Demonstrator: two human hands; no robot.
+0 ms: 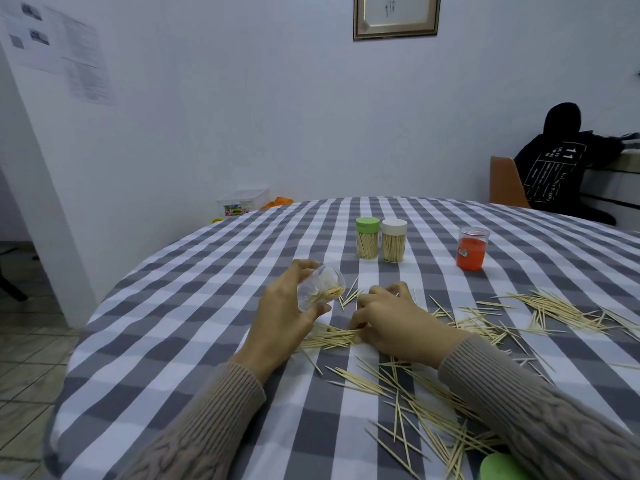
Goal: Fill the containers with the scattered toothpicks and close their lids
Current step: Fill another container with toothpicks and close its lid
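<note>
The small clear plastic container (320, 287) was held tilted in the left hand (284, 317) over the checked surface (194, 323). The right hand (391, 320) was pinching thin wooden toothpicks (329, 336); probably best aligned first, then slid in together.

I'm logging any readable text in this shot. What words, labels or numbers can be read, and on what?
"11": white print on the black hooded top at far right; smaller print below it is too blurred.
Red container: small sticker, unreadable.
Papers on the left wall: blurred.
Framed picture: dark marks, illegible.
Plastic box by the wall: label unreadable.
</note>
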